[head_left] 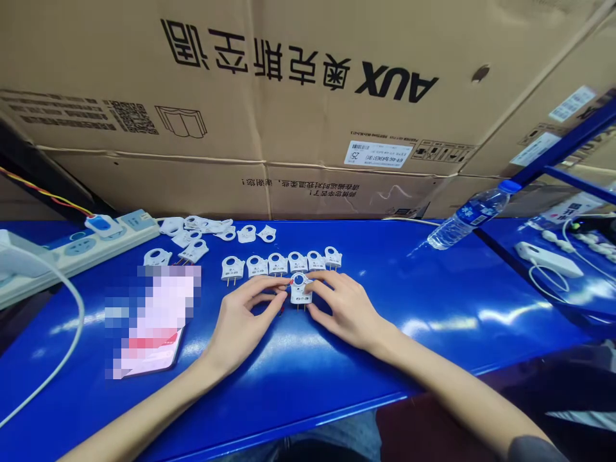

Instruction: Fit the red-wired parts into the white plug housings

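Note:
In the middle of the blue table, my right hand (344, 309) is closed on a white two-pin plug (301, 296) with a ring-shaped top, its metal pins pointing toward me. Just left of it, my left hand (246, 316) has thumb and fingers pinched on a thin red wire (290, 283) at the plug's side; most of the wire is hidden by the fingers. Behind both hands stands a row of several similar white plugs (257, 265). Farther back lies a loose heap of white plug casings (206, 226).
A phone (156, 327), partly blurred out, lies left of my hands. A power strip (81, 250) with cables runs along the left. At the right, a water bottle (474, 215) leans by a blue metal frame (568, 144). A large cardboard box (269, 122) walls off the back.

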The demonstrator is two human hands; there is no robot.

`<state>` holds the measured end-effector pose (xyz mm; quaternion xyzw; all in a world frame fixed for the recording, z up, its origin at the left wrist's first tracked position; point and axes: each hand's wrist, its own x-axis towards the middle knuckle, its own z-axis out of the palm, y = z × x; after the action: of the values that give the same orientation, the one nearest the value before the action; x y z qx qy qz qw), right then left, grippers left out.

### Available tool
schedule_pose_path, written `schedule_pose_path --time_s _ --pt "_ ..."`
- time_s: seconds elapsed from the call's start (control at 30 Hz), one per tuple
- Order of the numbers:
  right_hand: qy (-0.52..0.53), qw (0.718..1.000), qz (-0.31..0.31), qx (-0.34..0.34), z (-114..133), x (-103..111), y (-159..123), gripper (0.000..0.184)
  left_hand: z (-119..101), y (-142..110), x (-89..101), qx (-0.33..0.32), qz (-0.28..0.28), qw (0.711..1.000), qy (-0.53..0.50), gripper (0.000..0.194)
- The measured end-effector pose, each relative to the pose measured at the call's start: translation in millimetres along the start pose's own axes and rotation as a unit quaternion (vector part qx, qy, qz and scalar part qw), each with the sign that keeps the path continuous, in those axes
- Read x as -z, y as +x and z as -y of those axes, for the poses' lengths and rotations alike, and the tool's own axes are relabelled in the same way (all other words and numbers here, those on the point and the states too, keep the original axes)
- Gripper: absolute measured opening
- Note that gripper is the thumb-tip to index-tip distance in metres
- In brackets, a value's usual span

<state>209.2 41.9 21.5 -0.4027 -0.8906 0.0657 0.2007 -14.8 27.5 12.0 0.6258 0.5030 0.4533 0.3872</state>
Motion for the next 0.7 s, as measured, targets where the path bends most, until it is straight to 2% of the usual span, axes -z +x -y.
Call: schedule_pose_path --time_s 0.17,0.3,0.4,0.57,0.7 --pt "0.002 1.0 -0.005 -0.002 0.8 1.6 0.2 0.018 2.0 -1.5 0.8 -0.148 -0.012 0.98 0.136 0.018" --pt "-0.004 1.0 -0.01 0.007 2.5 2.3 -0.1 0.018 4.9 -2.6 0.1 -0.216 -0.022 0.961 0.172 0.015" --pt "-0.01 1.0 -0.01 0.018 3.2 2.6 -0.2 0.019 6.0 -2.9 0.1 -0.233 -0.011 0.957 0.172 0.014" --pt "-0.019 0.999 -0.022 0.031 3.2 1.8 -1.4 0.018 5.5 -2.3 1.0 -0.213 -0.003 0.962 0.17 0.013" --pt "-0.021 0.998 -0.036 0.044 2.6 -0.2 -2.1 0.019 4.1 -2.4 0.3 -0.223 -0.011 0.959 0.173 0.013"
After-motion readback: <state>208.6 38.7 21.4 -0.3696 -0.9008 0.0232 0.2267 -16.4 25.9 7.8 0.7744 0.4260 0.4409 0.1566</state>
